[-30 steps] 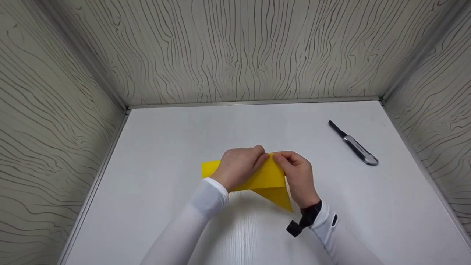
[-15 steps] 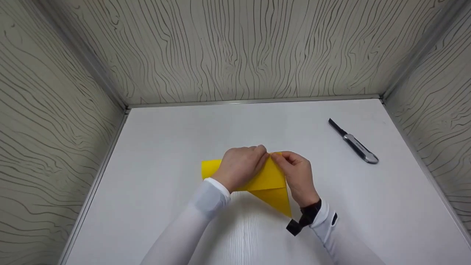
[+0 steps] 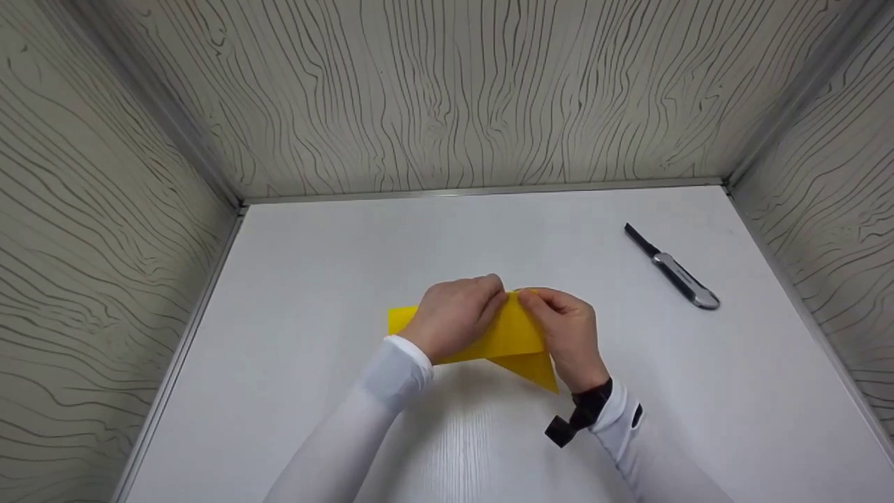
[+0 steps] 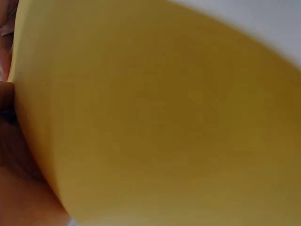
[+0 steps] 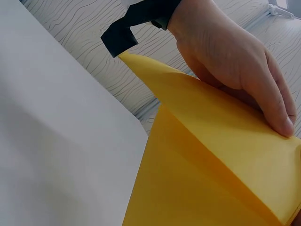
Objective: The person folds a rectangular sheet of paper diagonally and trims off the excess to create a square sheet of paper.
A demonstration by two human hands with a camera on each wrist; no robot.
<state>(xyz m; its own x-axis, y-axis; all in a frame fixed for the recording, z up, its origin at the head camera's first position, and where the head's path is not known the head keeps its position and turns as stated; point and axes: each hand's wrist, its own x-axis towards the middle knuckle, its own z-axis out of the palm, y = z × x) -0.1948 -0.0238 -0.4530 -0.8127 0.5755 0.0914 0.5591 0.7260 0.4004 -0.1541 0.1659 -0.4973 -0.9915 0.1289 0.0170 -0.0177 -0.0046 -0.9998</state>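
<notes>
A folded sheet of yellow paper (image 3: 513, 335) is held up over the white table in the head view, one pointed flap hanging below its lower edge. My left hand (image 3: 457, 314) grips the upper edge near the middle, its fingertips hidden behind the sheet. Just to its right, my right hand (image 3: 569, 335) pinches the same edge between thumb and fingers. The paper (image 4: 155, 117) fills most of the left wrist view, with parts of fingers at the left border. In the right wrist view, a black-strapped hand (image 5: 225, 56) presses its thumb on the paper's (image 5: 225, 117) edge.
A silver and black utility knife (image 3: 684, 283) lies at the right of the white table (image 3: 314, 265), its dark blade pointing up-left. Wood-patterned panels (image 3: 447, 98) enclose the table at the back and both sides.
The hanging flap dipped slightly, then rose, so less of it shows below the sheet. The paper and right hand have shifted a little right; the left hand stays nearly in place.
</notes>
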